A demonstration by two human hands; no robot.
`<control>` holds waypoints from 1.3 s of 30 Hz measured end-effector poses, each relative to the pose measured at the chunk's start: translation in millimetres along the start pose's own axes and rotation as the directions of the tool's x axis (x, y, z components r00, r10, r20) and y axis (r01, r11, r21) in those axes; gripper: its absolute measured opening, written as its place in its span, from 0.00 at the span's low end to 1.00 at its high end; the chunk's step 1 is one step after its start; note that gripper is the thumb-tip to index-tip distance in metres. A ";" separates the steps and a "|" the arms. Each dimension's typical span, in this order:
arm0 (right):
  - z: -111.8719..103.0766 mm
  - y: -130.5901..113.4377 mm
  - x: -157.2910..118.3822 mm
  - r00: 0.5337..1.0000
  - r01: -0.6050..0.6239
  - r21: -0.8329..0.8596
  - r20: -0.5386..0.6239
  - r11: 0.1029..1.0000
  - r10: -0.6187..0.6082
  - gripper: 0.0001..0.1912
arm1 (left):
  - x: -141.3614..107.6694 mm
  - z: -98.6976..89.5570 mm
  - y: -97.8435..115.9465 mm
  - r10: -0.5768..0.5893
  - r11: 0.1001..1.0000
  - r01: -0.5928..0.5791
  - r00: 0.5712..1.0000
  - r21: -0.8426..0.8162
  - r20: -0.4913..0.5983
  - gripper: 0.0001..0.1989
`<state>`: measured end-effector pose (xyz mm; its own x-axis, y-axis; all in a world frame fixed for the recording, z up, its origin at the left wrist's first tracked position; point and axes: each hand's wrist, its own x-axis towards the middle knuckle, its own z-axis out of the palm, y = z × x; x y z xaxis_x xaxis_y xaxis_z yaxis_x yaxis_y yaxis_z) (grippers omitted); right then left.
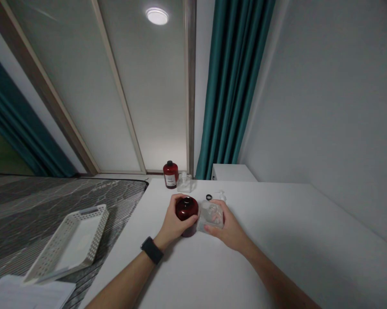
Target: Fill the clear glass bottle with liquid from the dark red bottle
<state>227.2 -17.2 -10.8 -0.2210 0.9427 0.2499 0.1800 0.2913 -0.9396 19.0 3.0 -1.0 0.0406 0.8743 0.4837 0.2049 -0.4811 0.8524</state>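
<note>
My left hand (174,221), with a black watch on its wrist, is wrapped round a dark red bottle (187,209) whose top has no cap on it. Close beside it on the right, my right hand (225,225) grips a clear square bottle (211,214) between thumb and fingers. Both bottles are upright at the middle of the white table (193,270). Behind the clear bottle lie a small black ring (208,197) and a clear pump-like piece (221,195).
Another red bottle with a black cap and white label (170,175) stands near the table's far edge, beside a second clear bottle (184,183). To the left, below the table's edge, are a white perforated basket (96,231) and papers (28,294).
</note>
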 end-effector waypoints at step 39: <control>2.2 -4.6 -8.3 0.985 0.138 -0.180 -0.076 0.974 -0.154 0.50 | 3.9 -33.1 13.9 0.231 0.883 -0.353 0.900 0.308 0.369 0.36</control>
<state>226.1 -26.7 -9.1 -0.1725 0.8963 0.4086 0.3172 0.4432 -0.8384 -10.3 -2.5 19.3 0.4448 0.6998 0.5589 0.4681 -0.7137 0.5211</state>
